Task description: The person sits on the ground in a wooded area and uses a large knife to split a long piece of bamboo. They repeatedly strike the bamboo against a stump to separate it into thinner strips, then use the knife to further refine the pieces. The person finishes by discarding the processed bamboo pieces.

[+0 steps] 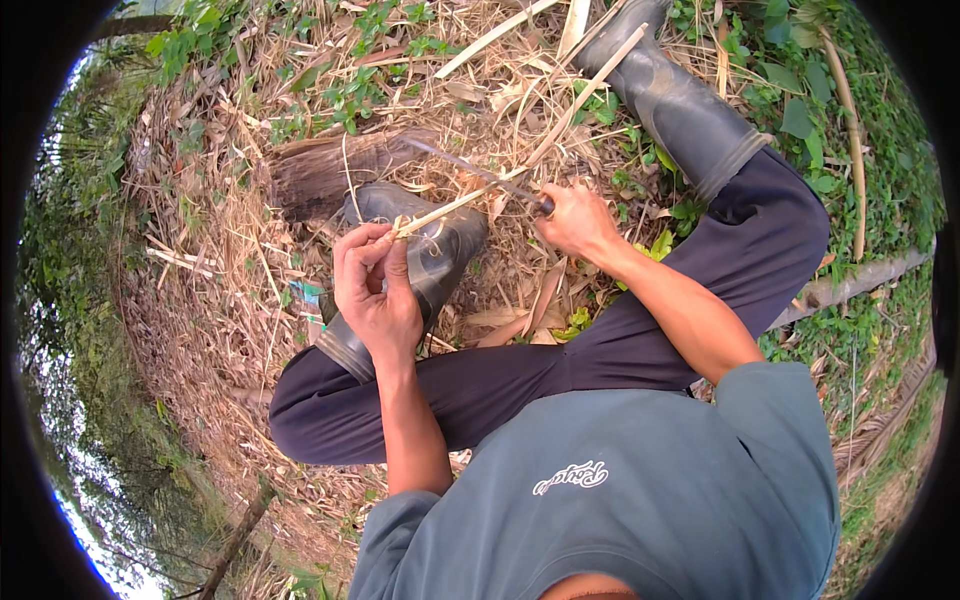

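**One bamboo strip (pixel 450 207), one knife (pixel 460 162), both hands occupied**

Hands: 2, both closed. Left hand (pixel 378 300): thumb and forefinger pinched together on the near end of the pale strip, no visible gap; remaining fingers loosely curled. Right hand (pixel 580 220): fingers wrapped round the dark handle of the knife; closed fully on it.

Strip: 1 in hand; runs from the left fingertips up and rightward, above the ground, toward the right boot (pixel 685 115); thin curled shavings hang near its held end. Knife: 1; its narrow blade points left and away, crossing the strip between the two hands; whether edge and strip touch, cannot tell.

Boots: 2, dark rubber; the left boot (pixel 455 245) lies beneath the held end, its toe beside 1 brown log (pixel 320 180); ground litter (pixel 210 270): dry leaves and slivers, too many to count.
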Tool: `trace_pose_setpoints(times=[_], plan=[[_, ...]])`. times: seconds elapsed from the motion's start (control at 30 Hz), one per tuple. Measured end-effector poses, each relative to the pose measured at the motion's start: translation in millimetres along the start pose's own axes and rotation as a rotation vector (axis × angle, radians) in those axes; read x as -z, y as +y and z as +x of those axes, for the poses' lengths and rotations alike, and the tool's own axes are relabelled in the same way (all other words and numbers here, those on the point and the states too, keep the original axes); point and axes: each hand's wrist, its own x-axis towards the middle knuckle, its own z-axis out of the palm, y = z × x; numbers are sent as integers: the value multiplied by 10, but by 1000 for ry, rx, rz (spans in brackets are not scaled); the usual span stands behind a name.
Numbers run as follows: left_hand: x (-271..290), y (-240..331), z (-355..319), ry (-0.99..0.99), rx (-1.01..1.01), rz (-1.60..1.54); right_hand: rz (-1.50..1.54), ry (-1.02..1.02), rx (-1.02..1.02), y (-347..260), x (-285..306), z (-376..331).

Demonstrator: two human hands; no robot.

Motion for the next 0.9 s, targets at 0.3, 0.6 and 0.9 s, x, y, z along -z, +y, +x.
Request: trace_pose_setpoints(times=[0.3, 0.6, 0.9], plan=[[-58, 27, 110, 10, -25, 18, 122, -27, -100, 59, -112, 20], [5, -214, 235, 103, 85, -28, 82, 31, -25, 1, -216, -22], [-89, -319, 714, 21, 5, -83, 61, 19, -183, 95, -189, 88]])
